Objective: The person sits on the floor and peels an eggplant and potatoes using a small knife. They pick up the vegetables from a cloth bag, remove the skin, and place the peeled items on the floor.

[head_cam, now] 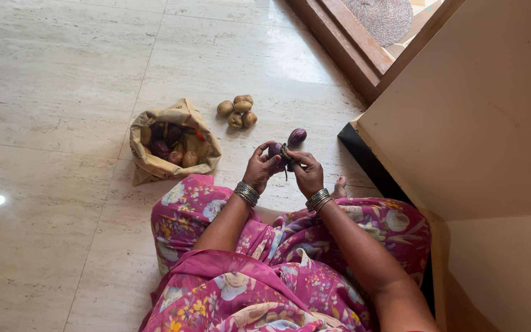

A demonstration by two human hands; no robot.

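Observation:
I sit on a pale stone floor in a pink flowered garment. My left hand point(260, 169) grips a small purple eggplant point(275, 149) held above the floor. My right hand point(307, 173) pinches that eggplant's green stem end. A second purple eggplant point(297, 136) lies on the floor just beyond my hands. Both wrists wear metal bangles.
An open brown paper bag point(149, 161) with eggplants, potatoes and something red sits to the left. Several potatoes point(238, 111) lie in a cluster on the floor behind the hands. A beige wall point(480, 123) rises on the right, and a wooden door threshold point(345, 43) with a round mat point(385, 18) is beyond.

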